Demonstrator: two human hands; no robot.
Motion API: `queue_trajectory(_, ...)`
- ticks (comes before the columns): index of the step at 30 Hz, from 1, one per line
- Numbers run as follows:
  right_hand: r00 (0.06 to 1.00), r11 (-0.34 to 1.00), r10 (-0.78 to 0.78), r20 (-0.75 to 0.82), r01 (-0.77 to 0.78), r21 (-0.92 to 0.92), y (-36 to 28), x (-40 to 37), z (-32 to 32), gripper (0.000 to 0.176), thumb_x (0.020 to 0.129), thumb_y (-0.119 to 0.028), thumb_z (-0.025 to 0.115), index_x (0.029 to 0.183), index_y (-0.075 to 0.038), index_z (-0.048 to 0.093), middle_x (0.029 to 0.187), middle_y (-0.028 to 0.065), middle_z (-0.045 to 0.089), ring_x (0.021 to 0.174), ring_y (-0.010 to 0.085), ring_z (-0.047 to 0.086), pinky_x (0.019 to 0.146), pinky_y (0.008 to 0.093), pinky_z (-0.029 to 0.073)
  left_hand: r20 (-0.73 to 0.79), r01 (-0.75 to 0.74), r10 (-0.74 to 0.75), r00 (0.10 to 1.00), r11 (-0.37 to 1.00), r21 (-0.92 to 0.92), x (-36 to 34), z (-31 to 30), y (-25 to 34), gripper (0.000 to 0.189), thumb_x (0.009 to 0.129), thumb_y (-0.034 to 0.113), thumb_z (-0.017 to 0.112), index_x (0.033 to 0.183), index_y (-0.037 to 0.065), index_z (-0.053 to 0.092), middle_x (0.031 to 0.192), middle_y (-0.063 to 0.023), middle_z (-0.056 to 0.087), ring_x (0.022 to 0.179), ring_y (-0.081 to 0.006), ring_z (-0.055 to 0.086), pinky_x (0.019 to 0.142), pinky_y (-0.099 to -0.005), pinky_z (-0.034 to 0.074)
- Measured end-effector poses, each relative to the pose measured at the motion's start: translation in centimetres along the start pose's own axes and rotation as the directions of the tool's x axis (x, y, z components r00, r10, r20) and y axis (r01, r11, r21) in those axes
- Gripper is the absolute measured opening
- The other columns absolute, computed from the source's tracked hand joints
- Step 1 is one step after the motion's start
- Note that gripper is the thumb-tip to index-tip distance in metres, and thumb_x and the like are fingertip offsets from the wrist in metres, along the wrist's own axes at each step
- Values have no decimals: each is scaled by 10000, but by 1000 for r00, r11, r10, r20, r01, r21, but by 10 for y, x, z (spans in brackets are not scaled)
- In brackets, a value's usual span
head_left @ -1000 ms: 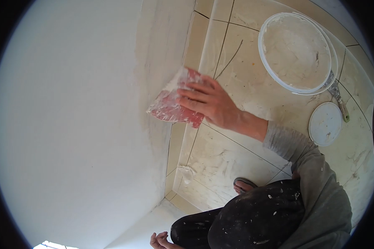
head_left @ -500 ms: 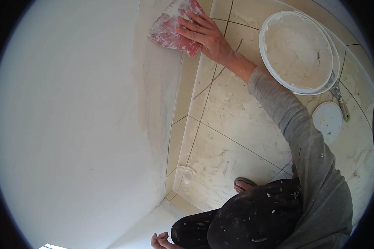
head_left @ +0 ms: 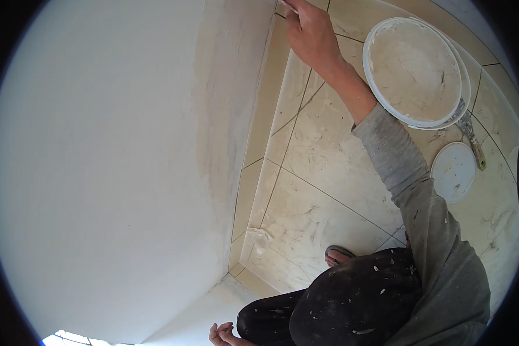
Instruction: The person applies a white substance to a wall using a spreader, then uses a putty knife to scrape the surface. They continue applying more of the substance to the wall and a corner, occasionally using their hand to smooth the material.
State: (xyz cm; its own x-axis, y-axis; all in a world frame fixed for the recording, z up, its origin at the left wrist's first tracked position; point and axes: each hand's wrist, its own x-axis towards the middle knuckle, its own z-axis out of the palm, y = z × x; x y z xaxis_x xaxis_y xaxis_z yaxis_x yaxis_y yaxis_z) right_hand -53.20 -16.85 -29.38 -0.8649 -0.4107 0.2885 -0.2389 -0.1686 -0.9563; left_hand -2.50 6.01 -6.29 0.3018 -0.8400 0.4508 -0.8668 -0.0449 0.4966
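Observation:
My right hand [head_left: 314, 40] reaches to the top edge of the view, beside the foot of the white wall [head_left: 109, 150]. Its fingers are bent round a red sheet smeared with white, of which only a thin edge [head_left: 285, 3] shows at the top; the rest is out of view. A rough beige-grey band of filler [head_left: 222, 104] runs along the wall's lower edge, close to this hand. At the bottom, my left hand [head_left: 222, 334] rests by my knee with its fingers curled together, and nothing shows in it.
A white bucket [head_left: 380, 109] of pale filler stands on the tiled floor [head_left: 323, 155]. A putty knife [head_left: 474, 141] leans by it, near a round white lid [head_left: 454, 173]. A pale lump [head_left: 260, 237] lies near the tile skirting [head_left: 251, 153]. My sandalled foot [head_left: 337, 256] is below.
My right hand has moved up and slightly right with the red sheet, which has nearly left the view. The wall it covered is now exposed. My left hand has stayed where it was.

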Motion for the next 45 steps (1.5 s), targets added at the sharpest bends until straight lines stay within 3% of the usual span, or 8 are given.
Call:
queue_trajectory(7, 966, 969, -226, 128, 237, -73, -15, -67, 17, 545, 755, 152, 493, 1267, -13, 583, 1227, 192, 625, 1159, 334, 592, 1021, 399, 468, 1, 12, -12, 1000, 998, 64, 3, 5, 7, 325, 949, 263, 543, 1124, -9, 577, 839, -92, 625, 795, -216, 582, 750, -368, 498)
queue_trajectory(13, 861, 965, -208, 465, 257, -44, -32, -142, 11, 498, 763, 44, 626, 1252, -40, 584, 1299, 116, 589, 1247, 289, 517, 1141, 489, 320, -6, 21, -21, 1000, 1000, 7, 6, 17, 9, 292, 921, 211, 544, 1103, -13, 590, 819, -91, 622, 784, -217, 582, 740, -369, 499)
queue_trajectory(15, 797, 903, -314, 515, 419, -98, -29, -150, 4, 458, 803, -46, 649, 1255, -107, 614, 1332, 61, 577, 1281, 263, 494, 1142, 486, 316, 7, -9, 9, 1000, 1000, 26, 5, 12, 8, 270, 911, 186, 550, 1090, -11, 595, 812, -91, 619, 777, -212, 581, 731, -366, 498)
queue_trajectory(19, 817, 852, -444, 367, 512, -110, 3, -130, -4, 405, 845, -112, 633, 1241, -195, 641, 1366, -10, 565, 1302, 236, 479, 1128, 460, 337, -36, 12, -10, 999, 998, 64, -2, 4, 8, 254, 911, 171, 552, 1084, -8, 597, 810, -92, 617, 772, -207, 579, 727, -364, 495)
queue_trajectory(25, 638, 617, -727, 253, 769, -165, 53, -90, 26, 362, 899, -157, 591, 1245, -242, 652, 1407, -38, 550, 1339, 223, 449, 1089, 401, 366, -37, 14, -12, 999, 999, 46, 0, 2, 5, 251, 908, 161, 547, 1084, -10, 598, 809, -89, 618, 764, -209, 579, 725, -367, 504)
queue_trajectory(36, 642, 646, -569, 514, 735, -203, 62, -101, 5, 441, 887, -38, 585, 1308, -171, 601, 1465, -18, 489, 1389, 247, 397, 1136, 418, 337, -37, 9, -8, 999, 1000, 26, 2, 9, 5, 273, 918, 181, 529, 1097, -16, 591, 826, -90, 617, 784, -214, 583, 726, -363, 510)
queue_trajectory(42, 829, 807, -523, 197, 556, -196, 24, -82, -12, 457, 859, -15, 594, 1307, -100, 584, 1308, 74, 612, 1213, 289, 566, 1049, 417, 437, -47, 32, -29, 998, 997, 72, -2, 4, 7, 296, 906, 207, 549, 1097, -15, 595, 827, -86, 614, 779, -211, 582, 735, -359, 507)
queue_trajectory(45, 950, 949, -311, 38, 312, -46, 8, -57, -4, 459, 830, 55, 570, 1280, -30, 569, 1227, 135, 640, 1116, 329, 609, 973, 414, 483, -53, 51, -45, 998, 993, 107, -2, 6, 14, 299, 898, 208, 561, 1094, -15, 595, 833, -83, 614, 781, -209, 581, 742, -361, 505)
